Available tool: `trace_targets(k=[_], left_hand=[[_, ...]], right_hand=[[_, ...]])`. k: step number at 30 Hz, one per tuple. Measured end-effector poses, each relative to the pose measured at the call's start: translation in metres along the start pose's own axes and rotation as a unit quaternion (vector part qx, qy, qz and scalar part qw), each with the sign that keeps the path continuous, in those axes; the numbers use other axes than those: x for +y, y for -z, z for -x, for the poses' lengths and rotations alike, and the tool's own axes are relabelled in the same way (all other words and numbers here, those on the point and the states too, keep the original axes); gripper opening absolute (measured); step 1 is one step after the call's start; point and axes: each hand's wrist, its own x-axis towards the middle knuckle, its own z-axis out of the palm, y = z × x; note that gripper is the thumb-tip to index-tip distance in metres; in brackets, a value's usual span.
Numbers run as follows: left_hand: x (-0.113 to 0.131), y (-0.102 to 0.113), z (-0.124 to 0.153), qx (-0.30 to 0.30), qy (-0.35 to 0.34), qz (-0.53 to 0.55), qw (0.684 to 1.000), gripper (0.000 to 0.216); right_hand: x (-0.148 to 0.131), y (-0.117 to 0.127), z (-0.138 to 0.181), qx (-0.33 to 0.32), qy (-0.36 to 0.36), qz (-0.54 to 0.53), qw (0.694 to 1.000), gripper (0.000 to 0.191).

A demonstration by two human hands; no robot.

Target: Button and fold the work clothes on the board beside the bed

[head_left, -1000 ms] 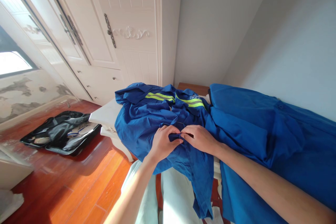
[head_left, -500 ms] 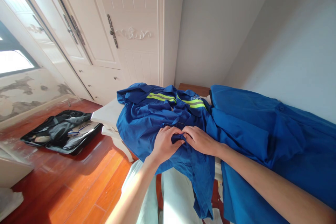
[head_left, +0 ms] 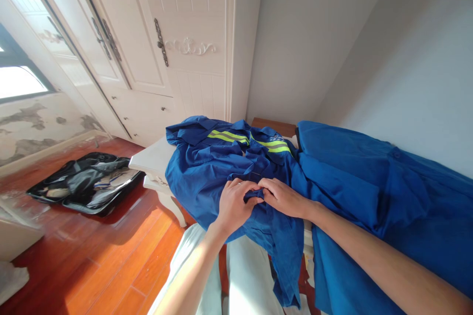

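Note:
A blue work jacket (head_left: 199,172) with yellow-and-grey reflective strips lies spread over a white piece of furniture in front of me, one part hanging down over the near edge. My left hand (head_left: 236,202) pinches the jacket's front edge between thumb and fingers. Right beside it, my right hand (head_left: 279,196) grips the same edge, fingertips nearly touching those of the left. The small bit of cloth between the fingertips is mostly hidden.
To the right lies more blue clothing (head_left: 354,172), draping downward. The white furniture's corner (head_left: 148,160) juts out at left. An open suitcase (head_left: 84,184) rests on the wooden floor (head_left: 111,266). A white wardrobe (head_left: 199,24) stands behind, next to a grey wall (head_left: 295,34).
Both hands stay at the same place on the jacket, still pinching, with barely any finger movement. The view has shifted slightly.

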Motion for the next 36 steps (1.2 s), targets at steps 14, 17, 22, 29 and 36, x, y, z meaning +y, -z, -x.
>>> trace_targets(k=[14,17,22,29,36], left_hand=[[0.002,-0.002,-0.003,0.045,0.047,0.016,0.998,0.012],[0.003,-0.002,-0.005,0.039,0.064,0.017,0.997,0.012],[0.005,-0.002,-0.005,0.053,0.081,0.015,0.995,0.009],[0.001,0.007,-0.011,0.016,0.135,0.172,0.976,0.008],[-0.003,0.01,-0.011,-0.015,0.147,0.283,0.948,0.014]], right_hand=[[0.0,0.003,-0.002,0.048,-0.004,-0.037,0.998,0.029],[0.0,0.004,-0.002,0.05,-0.013,-0.057,0.997,0.03],[0.0,0.007,-0.002,0.044,-0.041,-0.11,0.992,0.023],[0.002,0.01,-0.001,0.03,-0.066,-0.155,0.985,0.022],[0.002,0.014,-0.002,0.014,-0.096,-0.195,0.976,0.028]])
